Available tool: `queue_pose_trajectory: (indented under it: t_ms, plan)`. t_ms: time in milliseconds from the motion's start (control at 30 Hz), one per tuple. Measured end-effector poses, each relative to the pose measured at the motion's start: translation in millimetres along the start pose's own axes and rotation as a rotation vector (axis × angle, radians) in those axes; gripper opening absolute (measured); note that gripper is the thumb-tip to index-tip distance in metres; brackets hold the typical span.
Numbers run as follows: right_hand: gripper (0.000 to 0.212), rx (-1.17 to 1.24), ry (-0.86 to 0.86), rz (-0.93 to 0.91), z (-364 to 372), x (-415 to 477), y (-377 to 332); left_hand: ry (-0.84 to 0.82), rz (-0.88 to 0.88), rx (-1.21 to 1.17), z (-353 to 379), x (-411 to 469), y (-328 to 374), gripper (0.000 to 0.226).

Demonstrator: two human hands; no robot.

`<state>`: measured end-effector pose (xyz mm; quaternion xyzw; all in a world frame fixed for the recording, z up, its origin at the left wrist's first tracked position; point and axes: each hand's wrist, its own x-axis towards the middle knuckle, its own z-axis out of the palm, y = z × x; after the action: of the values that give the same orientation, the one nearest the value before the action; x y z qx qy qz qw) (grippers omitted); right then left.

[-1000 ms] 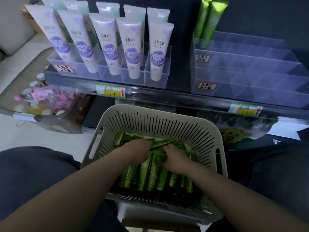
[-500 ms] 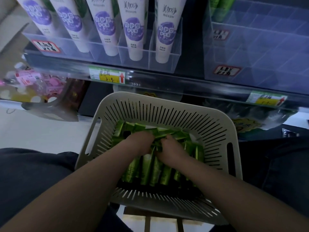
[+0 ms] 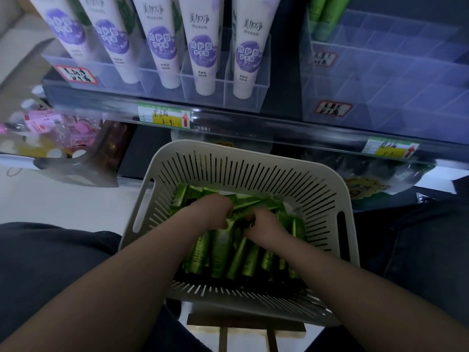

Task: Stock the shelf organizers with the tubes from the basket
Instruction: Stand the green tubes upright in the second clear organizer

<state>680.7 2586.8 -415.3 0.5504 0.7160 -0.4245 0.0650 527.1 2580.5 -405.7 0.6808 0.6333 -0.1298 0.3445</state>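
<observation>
Left hand (image 3: 210, 212) and right hand (image 3: 264, 224) each curl their fingers round glossy green plastic tubes (image 3: 220, 252) directly beneath them in the off-white slotted basket (image 3: 253, 151). Tube long axes run toward the wrists. The clear acrylic organizer (image 3: 380, 72) stands forward-above, nearer the right hand.

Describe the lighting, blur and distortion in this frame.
Head view: dim, bluish light; the green tubes deep in the basket lie in shadow; the wide-angle lens splays the white tubes outward; their print is sharp, the frame's left edge blurrier.
</observation>
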Motion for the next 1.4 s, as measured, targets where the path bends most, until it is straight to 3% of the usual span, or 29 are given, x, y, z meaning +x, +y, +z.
queue_pose_trajectory:
  t_ms: [200,600,800,1067,1400]
  plan:
    - [0.004,0.044,0.063,0.104,1.8,-2.2,5.0,0.028,0.025,-0.022,-1.5,-9.7,2.3,0.033]
    - [0.027,0.3,0.133,0.014,-18.5,-21.1,1.6,0.048,0.059,-0.033,-25.5,-44.2,10.8,0.022]
    - [0.025,0.399,0.183,-0.083,-62.7,-39.3,-2.3,0.197,0.067,-0.041,-50.8,-60.7,23.0,0.019]
    - [0.011,0.334,0.299,-0.201,-144.3,-63.4,-5.9,0.389,0.121,0.027,-116.2,-72.6,66.9,0.02]
    - [0.018,0.438,0.412,-0.312,-251.8,-94.7,-14.6,0.685,0.301,0.078,-201.8,-78.8,141.0,0.016]
